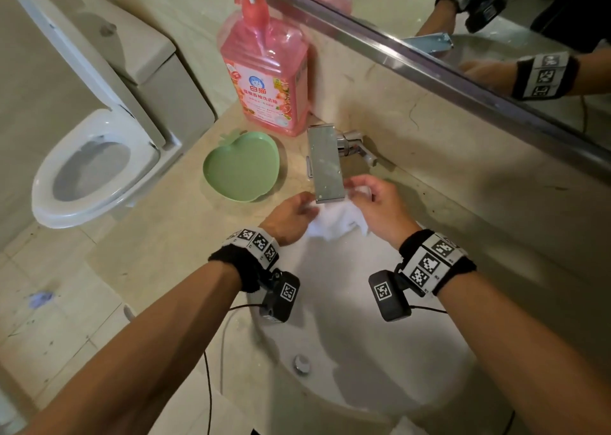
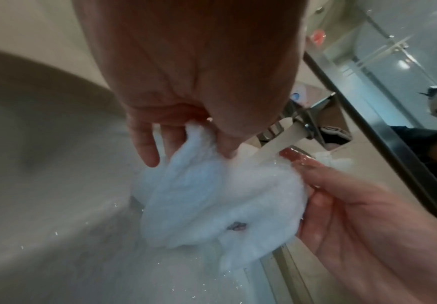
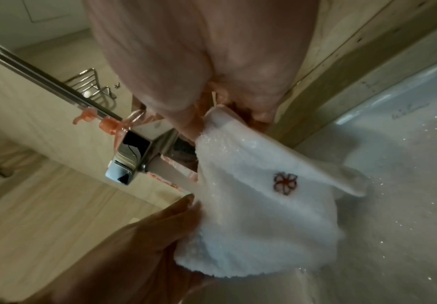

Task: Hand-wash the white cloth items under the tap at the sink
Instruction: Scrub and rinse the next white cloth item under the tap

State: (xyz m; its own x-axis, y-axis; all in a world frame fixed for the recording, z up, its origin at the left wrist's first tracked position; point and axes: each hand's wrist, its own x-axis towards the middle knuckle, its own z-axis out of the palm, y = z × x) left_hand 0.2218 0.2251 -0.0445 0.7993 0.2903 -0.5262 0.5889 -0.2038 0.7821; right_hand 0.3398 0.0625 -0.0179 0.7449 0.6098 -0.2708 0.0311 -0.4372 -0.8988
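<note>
A white toilet [image 1: 96, 170] with its lid up stands at far left beside the beige marble table [image 1: 172, 246], which carries a green apple-shaped dish [image 1: 243, 166], nothing visible in it, and a pink detergent bottle [image 1: 264, 80]. The left hand [image 1: 291, 216] and right hand [image 1: 380, 206] pinch a white terry cloth [image 1: 337, 221] under the chrome tap [image 1: 325, 163], over the white sink [image 1: 363, 352]; only the wrist views show its small embroidered flower [image 3: 285, 183].
</note>
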